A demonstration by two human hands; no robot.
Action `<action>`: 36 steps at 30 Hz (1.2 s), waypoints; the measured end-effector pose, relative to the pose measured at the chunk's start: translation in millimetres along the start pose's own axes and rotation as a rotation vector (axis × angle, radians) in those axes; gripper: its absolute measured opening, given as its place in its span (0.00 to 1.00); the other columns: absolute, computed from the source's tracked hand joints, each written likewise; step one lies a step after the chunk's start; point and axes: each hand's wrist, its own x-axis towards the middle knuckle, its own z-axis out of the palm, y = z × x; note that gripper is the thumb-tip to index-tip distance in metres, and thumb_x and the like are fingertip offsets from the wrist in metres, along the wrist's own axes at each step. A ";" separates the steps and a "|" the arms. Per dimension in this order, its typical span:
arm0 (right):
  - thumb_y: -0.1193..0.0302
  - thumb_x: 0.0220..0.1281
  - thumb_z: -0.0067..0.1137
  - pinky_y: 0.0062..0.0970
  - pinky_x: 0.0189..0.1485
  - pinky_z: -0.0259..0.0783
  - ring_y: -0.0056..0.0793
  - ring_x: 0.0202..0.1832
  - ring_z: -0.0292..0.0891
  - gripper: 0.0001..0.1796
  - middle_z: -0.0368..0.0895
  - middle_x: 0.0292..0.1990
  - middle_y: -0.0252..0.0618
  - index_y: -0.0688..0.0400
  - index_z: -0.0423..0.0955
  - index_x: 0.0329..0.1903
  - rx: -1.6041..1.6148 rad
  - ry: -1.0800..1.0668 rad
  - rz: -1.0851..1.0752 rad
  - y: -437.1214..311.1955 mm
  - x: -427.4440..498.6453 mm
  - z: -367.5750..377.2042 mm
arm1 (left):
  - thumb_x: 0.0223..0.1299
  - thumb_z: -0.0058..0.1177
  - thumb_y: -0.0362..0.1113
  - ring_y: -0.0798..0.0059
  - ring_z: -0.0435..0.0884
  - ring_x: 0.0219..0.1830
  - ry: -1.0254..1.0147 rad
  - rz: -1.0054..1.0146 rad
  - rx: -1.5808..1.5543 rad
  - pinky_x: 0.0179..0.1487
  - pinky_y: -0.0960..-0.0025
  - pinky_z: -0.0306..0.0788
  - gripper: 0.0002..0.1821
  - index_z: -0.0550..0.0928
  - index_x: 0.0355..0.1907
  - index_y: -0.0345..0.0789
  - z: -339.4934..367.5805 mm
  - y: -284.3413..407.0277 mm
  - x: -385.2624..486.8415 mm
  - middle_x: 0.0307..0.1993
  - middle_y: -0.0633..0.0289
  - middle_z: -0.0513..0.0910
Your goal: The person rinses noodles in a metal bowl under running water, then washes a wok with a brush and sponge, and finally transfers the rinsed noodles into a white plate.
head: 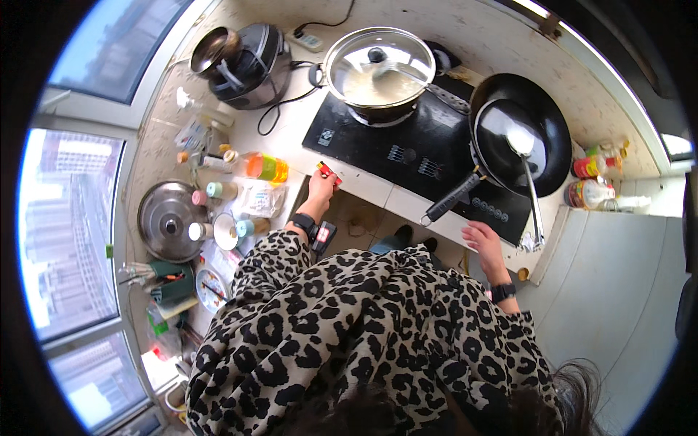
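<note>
My left hand (322,188) pinches a small red item (329,171) with a yellow end, over the counter edge just left of the black glass hob (376,147). What exactly it is cannot be told. My right hand (483,242) hangs with loose, parted fingers and nothing in it, beside the hob's front right edge. To its upper left reaches the handle of a black wok (491,92). Inside that wok lies a smaller dark round vessel or lid, with a metal ladle (527,163) across it. A glass-lidded pan (354,82) with pale contents sits on the left burner.
Left on the counter stand a rice cooker (262,71) topped with a metal bowl (215,52), an oil bottle (262,166), several jars, a steel lid (169,220) and a patterned plate (211,289). More bottles (589,193) crowd the right corner. A spatula (447,98) rests near the glass-lidded pan.
</note>
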 end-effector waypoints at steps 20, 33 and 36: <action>0.74 0.63 0.63 0.34 0.50 0.78 0.38 0.43 0.83 0.12 0.84 0.44 0.45 0.58 0.83 0.49 -0.660 1.008 -0.279 83.5 -76.2 -105.2 | 0.67 0.58 0.30 0.78 0.83 0.36 0.097 0.173 0.017 0.30 0.77 0.74 0.21 0.76 0.62 0.32 -40.6 -36.6 38.6 0.44 0.62 0.82; 0.69 0.60 0.69 0.47 0.56 0.78 0.50 0.57 0.78 0.28 0.72 0.61 0.40 0.49 0.73 0.63 -0.843 1.028 -0.078 104.1 -75.4 -148.2 | 0.68 0.55 0.30 0.80 0.84 0.39 -0.086 0.183 0.168 0.33 0.77 0.74 0.16 0.82 0.58 0.34 -8.2 -48.8 -88.1 0.45 0.63 0.85; 0.67 0.60 0.71 0.46 0.56 0.76 0.51 0.57 0.78 0.27 0.73 0.60 0.42 0.51 0.75 0.62 -0.772 0.986 -0.200 93.0 -71.4 -149.1 | 0.68 0.55 0.30 0.80 0.85 0.38 -0.091 0.225 0.242 0.33 0.76 0.75 0.16 0.82 0.57 0.34 -7.0 -56.6 -108.4 0.45 0.63 0.85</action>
